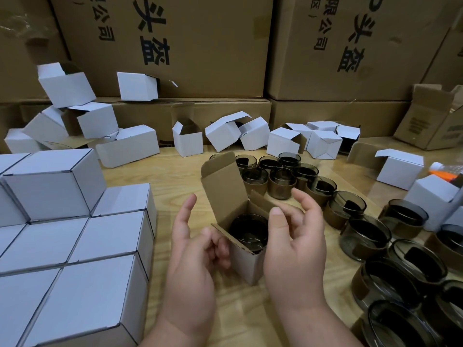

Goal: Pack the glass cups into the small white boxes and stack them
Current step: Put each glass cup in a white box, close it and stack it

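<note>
Near the bench's front edge: open small white box, smoked glass cup seated inside, lid up. Left hand and right hand loosely spread alongside. Fragile, slippery glass; thin card — best gripped by box walls.

Two bare forearms come up from the lower edge, ending in the left hand and the right hand. No sleeves, gloves, rings, watch or bands show on either. The fingernails are short and unpainted. The wrists are uncovered.
</note>
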